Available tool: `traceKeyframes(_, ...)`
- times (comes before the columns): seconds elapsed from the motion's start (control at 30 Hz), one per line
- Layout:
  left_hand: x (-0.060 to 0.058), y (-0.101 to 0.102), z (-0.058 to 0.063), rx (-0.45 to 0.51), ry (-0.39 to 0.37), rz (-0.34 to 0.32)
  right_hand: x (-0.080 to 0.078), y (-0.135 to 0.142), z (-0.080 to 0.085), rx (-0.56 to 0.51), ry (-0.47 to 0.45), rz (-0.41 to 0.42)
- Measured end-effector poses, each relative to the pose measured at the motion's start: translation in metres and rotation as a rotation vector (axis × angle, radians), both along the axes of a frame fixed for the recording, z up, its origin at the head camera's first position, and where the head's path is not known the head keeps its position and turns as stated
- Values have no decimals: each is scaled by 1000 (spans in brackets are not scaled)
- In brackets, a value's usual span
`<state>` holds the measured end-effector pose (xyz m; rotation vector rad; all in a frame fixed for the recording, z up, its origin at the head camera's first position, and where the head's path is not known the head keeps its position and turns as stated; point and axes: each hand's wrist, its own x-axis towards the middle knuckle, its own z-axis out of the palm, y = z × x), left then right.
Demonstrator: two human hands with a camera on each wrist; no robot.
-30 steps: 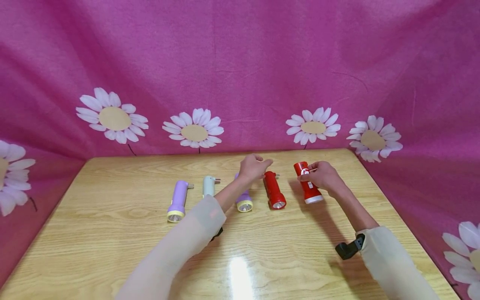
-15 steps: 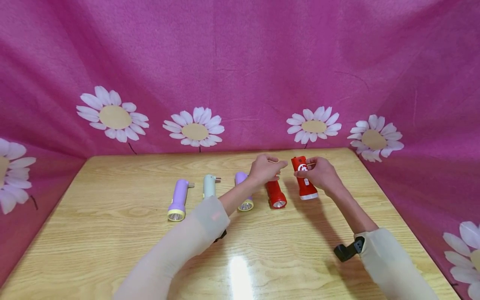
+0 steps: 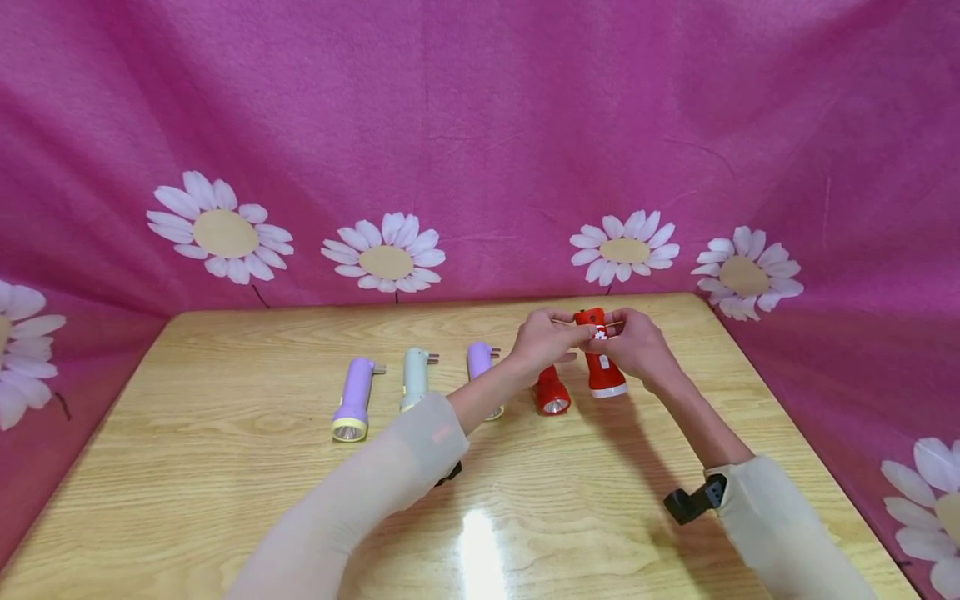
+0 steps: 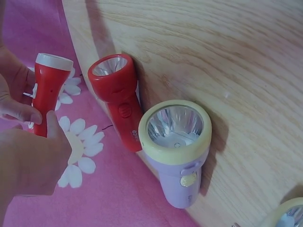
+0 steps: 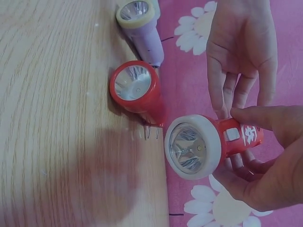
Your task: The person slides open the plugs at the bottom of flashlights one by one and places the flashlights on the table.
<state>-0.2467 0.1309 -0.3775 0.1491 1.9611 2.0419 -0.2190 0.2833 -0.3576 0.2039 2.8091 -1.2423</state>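
My right hand [image 3: 637, 346] holds a red flashlight with a white rim [image 3: 604, 372] above the table, thumb on its front beside a white emblem. In the right wrist view its lens faces the camera and a white switch shows on the body. My left hand [image 3: 547, 343] reaches to the same flashlight's upper end, with its fingers fairly straight; in the left wrist view one fingertip lies right at the red body. Below the left hand, another red flashlight [image 3: 552, 393] lies on the table, partly hidden by that hand. Its plug prongs [image 5: 152, 131] show in the right wrist view.
Left of it, a purple flashlight [image 3: 480, 363], a pale green flashlight [image 3: 415, 373] and another purple flashlight [image 3: 356, 393] lie in a row on the wooden table [image 3: 225, 500]. The left forearm passes over part of this row. A pink flowered cloth [image 3: 495, 167] hangs behind.
My left hand has moved right, from above the lying red flashlight to the held one. My right hand has brought the held flashlight slightly left and turned it more upright.
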Motion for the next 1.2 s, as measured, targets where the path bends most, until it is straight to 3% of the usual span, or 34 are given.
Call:
traceKeyframes(0.57, -3, 4, 0, 89, -20, 37, 5, -3, 0, -60, 43, 34)
traceKeyframes(1.2, -5, -5, 8, 178, 44, -60, 9, 2, 4, -170, 147, 92)
